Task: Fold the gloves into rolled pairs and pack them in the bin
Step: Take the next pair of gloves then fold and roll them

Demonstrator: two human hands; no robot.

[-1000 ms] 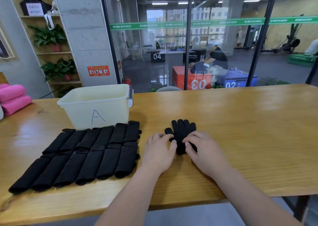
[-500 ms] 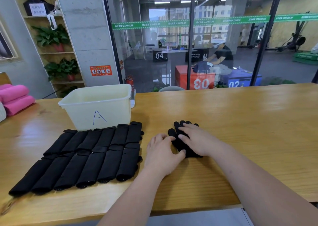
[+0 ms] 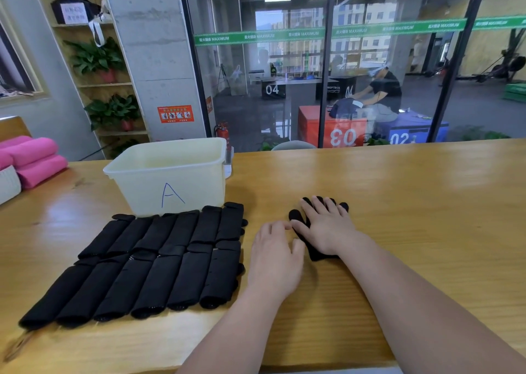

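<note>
Black gloves (image 3: 296,216) lie at my 12 o'clock, flattened by straight fingers of the right hand (image 3: 327,228), with the left hand (image 3: 277,257) relaxed at their 9 o'clock, holding nothing; I judge smoothing now, tight rolling next.

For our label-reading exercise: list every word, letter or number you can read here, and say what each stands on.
"A": bin
"04": black box
"03": red box
"02": blue box
"MAXIMUM": green strip on the glass
Too blurred: orange sign, bag label

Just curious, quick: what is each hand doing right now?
Left hand: open, resting on the table, holding nothing.
Right hand: open, pressing flat on the black glove.
</note>
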